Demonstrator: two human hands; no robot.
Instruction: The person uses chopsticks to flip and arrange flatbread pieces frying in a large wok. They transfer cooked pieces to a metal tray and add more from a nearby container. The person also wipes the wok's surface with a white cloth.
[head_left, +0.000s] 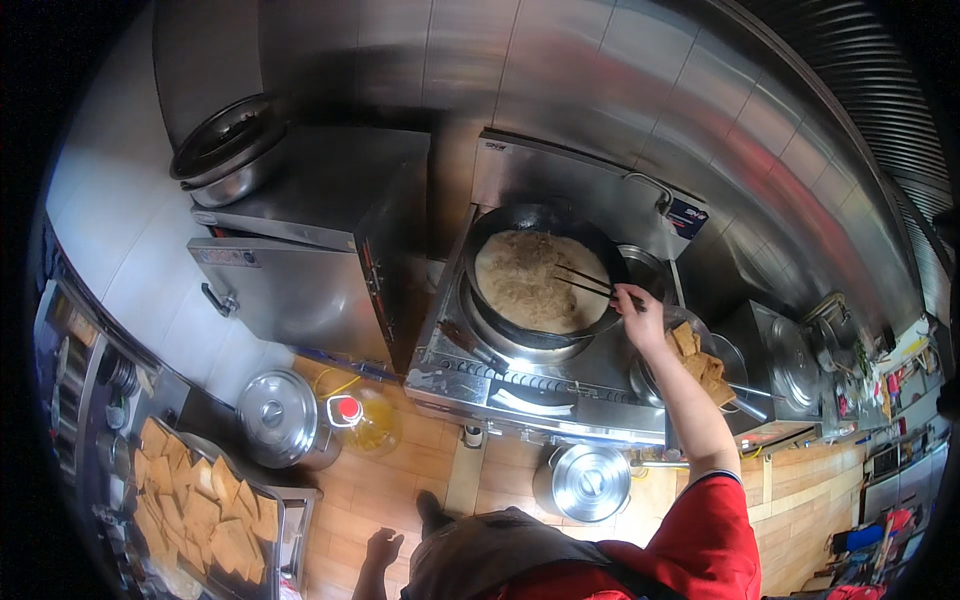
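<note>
My right hand is closed around a pair of long dark chopsticks. Their tips reach into a large black wok on the stove. Pale, frothy liquid fills the wok; what lies under the foam is hidden. Under my right forearm, a metal bowl holds golden-brown fried pieces, with a metal handle sticking out beside them. My left hand hangs low by my side above the floor, fingers loosely apart and nothing seen in it.
At lower left a tray bears many tan flat pieces. Lidded metal pots and a large oil bottle stand on the floor. A steel cabinet stands left of the stove. A curved tap rises behind it.
</note>
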